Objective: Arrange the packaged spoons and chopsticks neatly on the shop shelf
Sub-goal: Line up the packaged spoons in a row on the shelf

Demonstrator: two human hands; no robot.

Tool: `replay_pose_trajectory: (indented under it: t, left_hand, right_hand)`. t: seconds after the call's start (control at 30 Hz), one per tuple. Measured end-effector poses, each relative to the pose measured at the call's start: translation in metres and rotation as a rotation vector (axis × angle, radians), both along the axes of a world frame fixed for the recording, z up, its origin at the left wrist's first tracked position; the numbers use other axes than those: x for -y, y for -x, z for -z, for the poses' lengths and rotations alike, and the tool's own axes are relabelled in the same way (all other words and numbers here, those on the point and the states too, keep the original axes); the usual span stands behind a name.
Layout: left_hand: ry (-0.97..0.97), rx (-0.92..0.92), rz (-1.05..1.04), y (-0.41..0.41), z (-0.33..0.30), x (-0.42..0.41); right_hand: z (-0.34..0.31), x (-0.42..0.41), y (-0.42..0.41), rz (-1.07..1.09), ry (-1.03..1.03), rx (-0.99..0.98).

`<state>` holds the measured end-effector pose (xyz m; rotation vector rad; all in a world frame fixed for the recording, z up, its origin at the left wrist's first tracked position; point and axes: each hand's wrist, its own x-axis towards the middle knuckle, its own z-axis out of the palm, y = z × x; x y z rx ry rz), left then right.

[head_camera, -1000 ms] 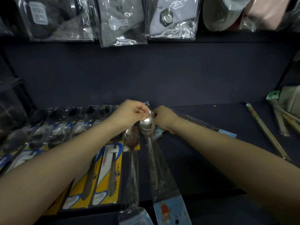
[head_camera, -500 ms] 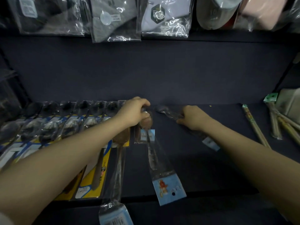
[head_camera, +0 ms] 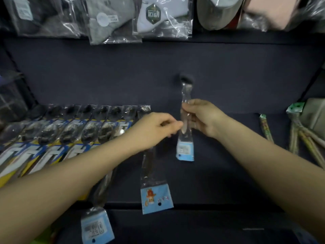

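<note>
My right hand (head_camera: 202,118) grips a spoon in a clear sleeve with a pale blue card end (head_camera: 185,148), holding it upright above the dark shelf (head_camera: 219,173). My left hand (head_camera: 154,129) reaches over with its fingertips pinching the side of that same sleeve. Two more clear-sleeved spoons lie on the shelf: one with a cartoon card (head_camera: 155,194) in the middle, one with a barcode card (head_camera: 96,226) hanging over the front edge. A row of several yellow-and-blue carded spoons (head_camera: 70,136) lies at the left.
Wrapped chopsticks (head_camera: 299,140) lie at the right end of the shelf beside a pale box (head_camera: 314,115). Bagged socks and hats (head_camera: 158,16) hang from the shelf above. A dark wire basket (head_camera: 12,97) stands at the far left.
My right hand has picked a sleeved spoon off the shelf and raised it upright. My left hand let go of the cartoon-card spoon and moved right to pinch the raised one.
</note>
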<state>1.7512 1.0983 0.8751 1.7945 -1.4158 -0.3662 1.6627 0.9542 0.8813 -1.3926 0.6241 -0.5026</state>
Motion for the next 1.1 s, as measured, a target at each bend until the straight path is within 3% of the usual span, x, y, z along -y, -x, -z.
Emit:
replay_pose_trajectory:
  t: [0.03, 0.13, 0.27, 0.43, 0.6, 0.73, 0.9, 1.1]
  left_hand:
    - [-0.012, -0.147, 0.014, 0.012, 0.000, 0.004]
    - [-0.020, -0.327, -0.078, 0.032, 0.005, 0.016]
    - [-0.041, -0.252, -0.230, 0.041, 0.014, 0.025]
    - [-0.061, -0.430, -0.129, 0.047, 0.013, 0.026]
    - [-0.112, -0.545, -0.126, 0.053, 0.007, 0.028]
    - [-0.116, -0.599, -0.181, 0.056, 0.008, 0.026]
    - [0.023, -0.782, -0.250, 0.050, 0.013, 0.018]
    - [0.092, -0.824, -0.173, 0.035, 0.009, 0.017]
  right_hand:
    - [-0.003, 0.001, 0.004, 0.015, 0.012, 0.034]
    - [-0.009, 0.009, 0.013, 0.053, 0.031, 0.106]
    - [-0.010, 0.018, 0.023, 0.062, 0.028, 0.160]
    - [-0.010, 0.031, 0.031, 0.041, 0.014, 0.112]
    - [-0.011, 0.029, 0.026, 0.012, -0.146, 0.137]
    - [-0.007, 0.030, 0.024, -0.003, -0.026, 0.102]
    - [0.002, 0.027, 0.025, -0.066, 0.052, 0.089]
    - [0.003, 0.014, 0.022, -0.059, 0.115, 0.131]
